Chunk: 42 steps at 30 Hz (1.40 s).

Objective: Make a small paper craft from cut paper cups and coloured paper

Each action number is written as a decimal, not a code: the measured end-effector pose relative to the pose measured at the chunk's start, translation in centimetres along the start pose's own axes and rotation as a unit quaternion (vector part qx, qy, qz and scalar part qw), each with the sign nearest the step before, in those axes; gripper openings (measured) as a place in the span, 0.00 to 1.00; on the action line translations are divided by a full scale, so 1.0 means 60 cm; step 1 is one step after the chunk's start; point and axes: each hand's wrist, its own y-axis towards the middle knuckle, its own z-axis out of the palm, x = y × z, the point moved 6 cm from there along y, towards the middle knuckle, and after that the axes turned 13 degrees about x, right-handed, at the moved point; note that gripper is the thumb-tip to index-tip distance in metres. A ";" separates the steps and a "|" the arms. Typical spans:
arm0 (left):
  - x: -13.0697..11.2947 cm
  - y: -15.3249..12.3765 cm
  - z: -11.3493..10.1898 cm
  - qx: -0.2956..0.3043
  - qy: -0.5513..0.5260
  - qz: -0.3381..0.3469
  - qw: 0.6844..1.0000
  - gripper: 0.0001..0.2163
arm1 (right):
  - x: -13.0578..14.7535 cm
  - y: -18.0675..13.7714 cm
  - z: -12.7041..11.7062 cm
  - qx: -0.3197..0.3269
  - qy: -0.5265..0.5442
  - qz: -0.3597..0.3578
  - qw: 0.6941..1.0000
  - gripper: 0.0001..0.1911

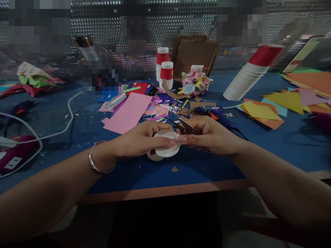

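Observation:
A round white paper disc (pixel 167 151) is pinched between the thumb and fingers of my left hand (pixel 144 139), above the front of the table. Behind and below it shows the edge of a second pale disc (pixel 154 157); whether the two are joined I cannot tell. My right hand (pixel 204 136) has scissors (pixel 187 127) in its grip, blades parted and pointing up and left. The right thumb and fingertips also meet the disc's right edge. The scissor handles are mostly hidden inside the right hand.
Paper scraps (pixel 157 110) and a pink sheet (pixel 129 113) lie beyond my hands. Red-and-white paper cups (pixel 166 71), a leaning cup stack (pixel 248 77) and cardboard (pixel 192 57) stand farther back. A glue gun (pixel 219 115) lies right, coloured paper (pixel 263 113) beyond it; a white cable (pixel 69 110) crosses left.

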 end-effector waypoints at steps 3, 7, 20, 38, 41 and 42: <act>-0.005 0.000 0.005 0.022 -0.016 0.004 1.000 0.14 | 0.000 0.000 0.004 0.020 0.037 -0.021 0.999 0.15; -0.020 -0.001 0.011 0.027 0.029 0.064 0.997 0.14 | 0.004 -0.001 0.004 0.039 0.057 -0.035 0.997 0.12; -0.023 -0.002 -0.014 -0.155 0.058 0.174 0.971 0.15 | 0.030 -0.011 -0.031 -0.126 -0.257 -0.065 0.956 0.28; -0.026 -0.008 -0.019 -0.212 0.147 0.218 0.941 0.03 | 0.045 -0.025 -0.007 -0.169 -0.483 -0.113 0.852 0.17; -0.023 -0.005 -0.017 -0.199 0.113 0.221 0.948 0.03 | 0.047 -0.025 -0.003 -0.170 -0.504 -0.118 0.839 0.18; -0.022 -0.004 -0.016 -0.194 0.101 0.220 0.951 0.03 | 0.047 -0.025 -0.002 -0.172 -0.509 -0.120 0.835 0.18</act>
